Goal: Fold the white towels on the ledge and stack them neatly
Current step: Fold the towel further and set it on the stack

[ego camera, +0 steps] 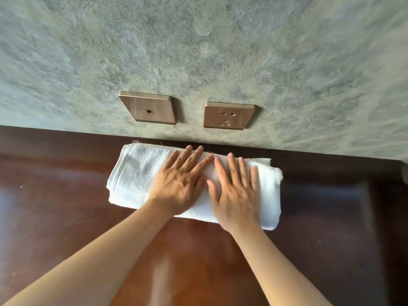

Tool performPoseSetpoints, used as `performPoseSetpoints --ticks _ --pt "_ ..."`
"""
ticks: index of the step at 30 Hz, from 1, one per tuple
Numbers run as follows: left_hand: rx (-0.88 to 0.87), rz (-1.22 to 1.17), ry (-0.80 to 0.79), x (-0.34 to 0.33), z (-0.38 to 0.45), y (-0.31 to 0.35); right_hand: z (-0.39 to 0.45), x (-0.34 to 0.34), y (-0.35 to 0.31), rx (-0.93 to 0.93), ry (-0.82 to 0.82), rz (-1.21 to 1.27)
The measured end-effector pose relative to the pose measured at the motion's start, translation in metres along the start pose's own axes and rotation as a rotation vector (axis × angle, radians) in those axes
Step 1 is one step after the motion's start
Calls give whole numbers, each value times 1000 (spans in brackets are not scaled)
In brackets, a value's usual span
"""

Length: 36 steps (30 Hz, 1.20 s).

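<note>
- The fingers (192, 157) of the left hand (178, 184) lie flat and spread on the white towel (134, 173), gripping nothing; palm down, they press its middle.
- The right hand (237, 191) lies just beside it, fingers likewise open and flat, thumb nearly touching the left hand, pressing the towel's right half.
- The towel is folded into a long, thick band lying on the dark wooden ledge (55, 206), its far edge close against the wall (198, 51). A thinner layer pokes out at the far right corner, so the edges do not quite line up.
- Two metal wall plates, a switch plate (149, 108) and a socket (228, 115), sit on the wall just above the towel.
- Risks, as I judge them: the polished ledge looks slick, so a sideways push could slide the whole bundle rather than smooth it; lifting the palms may let the thick fold spring open; the uneven corner could make a stack lean.
- No other towels or stack are in view.
</note>
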State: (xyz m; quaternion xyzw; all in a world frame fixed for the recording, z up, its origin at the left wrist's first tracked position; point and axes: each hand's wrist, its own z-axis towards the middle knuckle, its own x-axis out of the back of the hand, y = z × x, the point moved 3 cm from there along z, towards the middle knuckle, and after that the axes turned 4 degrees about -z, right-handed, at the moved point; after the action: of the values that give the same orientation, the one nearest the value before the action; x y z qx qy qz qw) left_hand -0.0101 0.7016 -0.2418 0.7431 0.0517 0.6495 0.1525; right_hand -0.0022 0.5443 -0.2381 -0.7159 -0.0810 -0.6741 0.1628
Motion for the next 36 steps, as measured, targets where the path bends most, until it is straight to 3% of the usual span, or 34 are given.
performPoseSetpoints --ticks 3,7,9,13,16,18,21,25,33,36 --pt "83 49 -34 8 -11 -34 0 1 30 -10 -49 -89" --pt "371 4 -7 19 -31 -76 -4 3 61 -119 -101 -128" --pt "517 -105 -9 24 -32 -82 0 4 64 -184 -116 -34" --pt "714 -271 112 31 -34 -81 -1 22 73 -380 65 379" --pt "917 -501 176 34 -39 -97 -10 32 89 -624 -3 572" --pt "1019 -684 215 39 -40 -101 -13 36 89 -662 1 602" --pt "950 -875 387 51 -38 -100 -9 50 83 -594 146 664" --pt "892 -909 539 51 -44 -106 10 47 88 -671 103 719" --pt "1021 -623 356 26 -39 -107 45 20 92 -670 -132 452" --pt "1000 -527 377 32 -39 -105 47 21 87 -702 -170 384"
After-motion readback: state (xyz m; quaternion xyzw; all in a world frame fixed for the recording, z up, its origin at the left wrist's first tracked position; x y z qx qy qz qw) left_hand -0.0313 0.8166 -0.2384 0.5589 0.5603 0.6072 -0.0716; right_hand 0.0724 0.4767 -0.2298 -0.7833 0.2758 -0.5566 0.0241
